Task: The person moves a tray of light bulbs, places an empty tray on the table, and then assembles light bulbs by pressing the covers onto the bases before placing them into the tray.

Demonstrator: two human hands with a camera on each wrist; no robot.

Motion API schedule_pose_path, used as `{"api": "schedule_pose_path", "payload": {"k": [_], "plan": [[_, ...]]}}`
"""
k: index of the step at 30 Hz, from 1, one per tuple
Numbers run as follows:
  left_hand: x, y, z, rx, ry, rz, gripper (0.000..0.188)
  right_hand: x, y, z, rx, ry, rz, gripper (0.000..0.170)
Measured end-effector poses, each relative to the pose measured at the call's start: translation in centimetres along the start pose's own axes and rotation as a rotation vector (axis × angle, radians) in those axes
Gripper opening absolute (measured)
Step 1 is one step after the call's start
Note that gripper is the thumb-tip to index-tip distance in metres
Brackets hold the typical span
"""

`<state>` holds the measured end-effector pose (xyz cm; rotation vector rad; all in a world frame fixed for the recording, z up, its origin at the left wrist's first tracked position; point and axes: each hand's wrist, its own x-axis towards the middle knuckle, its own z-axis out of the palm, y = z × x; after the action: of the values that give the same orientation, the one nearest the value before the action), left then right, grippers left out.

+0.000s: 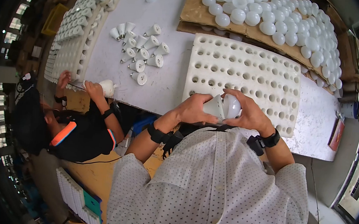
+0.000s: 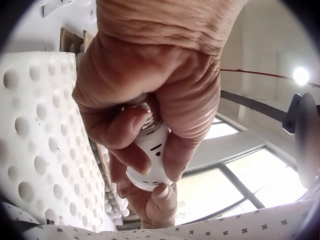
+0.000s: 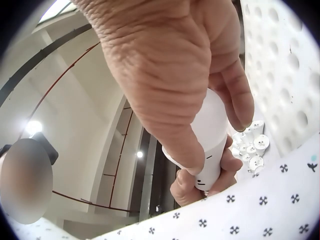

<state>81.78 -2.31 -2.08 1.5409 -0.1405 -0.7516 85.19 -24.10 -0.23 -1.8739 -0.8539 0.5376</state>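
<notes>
Snugly, left fingers (image 2: 119, 131) round lamp base (image 1: 215, 108), right fingers (image 3: 186, 151) across dome (image 1: 233, 106).

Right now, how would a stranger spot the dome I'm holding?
Find the white board of holes. At its near edge, the right hand holds the dome. Unlike the loose domes on the cardboard, it is held up to a white base.

left hand (image 1: 193, 109): white base (image 1: 213, 108). right hand (image 1: 252, 115): milky white dome (image 1: 233, 105). ahead of both: off-white tray (image 1: 240, 54), hole-grid pattern; brown cardboard (image 1: 192, 10) beyond. below: white shirt (image 1: 194, 179), small dark motifs.
</notes>
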Motion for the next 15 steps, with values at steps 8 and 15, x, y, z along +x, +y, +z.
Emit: {"api": "schedule_pose_path", "payload": {"k": [8, 15], "plan": [[0.1, 0.3, 0.5, 0.211, -0.007, 0.005, 0.043, 0.3, -0.9, -0.1, -0.156, -0.121, 0.041, 0.074], [0.6, 0.3, 0.9, 0.232, 0.024, 0.044, 0.047, 0.5, 0.5, 2.2, 0.004, 0.172, -0.282, 0.071]]}}
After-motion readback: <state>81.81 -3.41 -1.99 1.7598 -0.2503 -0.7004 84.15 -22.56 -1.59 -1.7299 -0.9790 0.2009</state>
